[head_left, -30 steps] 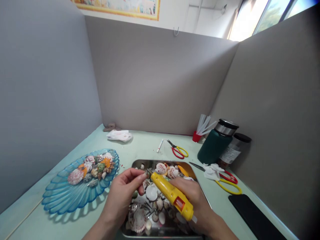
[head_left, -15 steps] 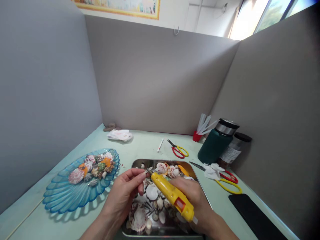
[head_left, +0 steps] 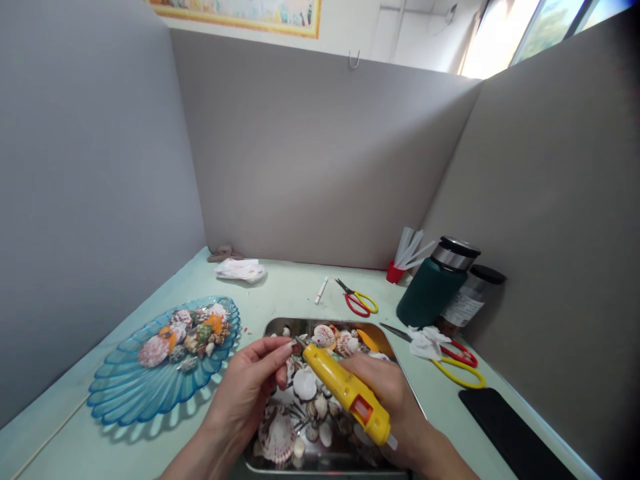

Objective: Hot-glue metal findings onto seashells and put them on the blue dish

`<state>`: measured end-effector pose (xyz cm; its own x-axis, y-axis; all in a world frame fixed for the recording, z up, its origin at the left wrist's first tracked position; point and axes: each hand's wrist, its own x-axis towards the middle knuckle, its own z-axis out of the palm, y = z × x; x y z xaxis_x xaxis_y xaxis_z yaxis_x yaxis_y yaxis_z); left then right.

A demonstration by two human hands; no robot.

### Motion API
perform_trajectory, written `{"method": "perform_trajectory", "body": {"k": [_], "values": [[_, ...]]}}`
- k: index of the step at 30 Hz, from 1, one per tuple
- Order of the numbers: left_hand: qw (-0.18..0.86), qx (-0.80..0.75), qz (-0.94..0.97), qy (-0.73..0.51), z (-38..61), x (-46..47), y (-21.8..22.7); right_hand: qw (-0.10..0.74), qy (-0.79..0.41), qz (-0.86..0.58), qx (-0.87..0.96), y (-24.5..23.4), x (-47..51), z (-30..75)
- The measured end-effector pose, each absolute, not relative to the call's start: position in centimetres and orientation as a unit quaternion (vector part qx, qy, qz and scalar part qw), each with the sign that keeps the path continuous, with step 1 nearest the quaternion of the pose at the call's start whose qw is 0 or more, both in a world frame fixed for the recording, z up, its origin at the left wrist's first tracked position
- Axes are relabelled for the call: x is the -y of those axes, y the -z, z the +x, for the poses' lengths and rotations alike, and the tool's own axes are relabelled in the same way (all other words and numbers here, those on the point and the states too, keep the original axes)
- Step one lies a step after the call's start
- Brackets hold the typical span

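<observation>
My right hand [head_left: 387, 400] grips a yellow glue gun [head_left: 345, 392] over a metal tray [head_left: 400, 373] full of seashells [head_left: 305, 385]. The gun's nozzle points up and left and meets the fingertips of my left hand [head_left: 250, 387]. Those fingers are pinched on a small shell [head_left: 291, 346], mostly hidden by them. Both hands hover above the tray's near half.
A blue shell-shaped glass plate [head_left: 130, 393] with several coloured shells [head_left: 193, 333] lies at the left. Behind the tray are a white marker [head_left: 321, 291], red-and-yellow scissors [head_left: 359, 300], a red cup with sticks [head_left: 400, 263], a green flask [head_left: 433, 283], a jar [head_left: 470, 297], more scissors [head_left: 457, 363], a black phone [head_left: 510, 437].
Both hands and the glue gun stay almost still; the view shifts very slightly. The nozzle remains at the pinched shell.
</observation>
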<state>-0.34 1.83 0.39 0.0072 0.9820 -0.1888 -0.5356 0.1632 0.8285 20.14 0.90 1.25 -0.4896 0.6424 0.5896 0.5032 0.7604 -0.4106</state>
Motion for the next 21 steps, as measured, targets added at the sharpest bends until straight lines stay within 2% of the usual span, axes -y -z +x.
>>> {"method": "perform_trajectory", "body": {"k": [21], "values": [[0.564,-0.449,0.374,-0.583,-0.10,-1.50,-0.42,0.367,-0.103,-0.322,0.867,-1.43,-0.82,20.16]]}}
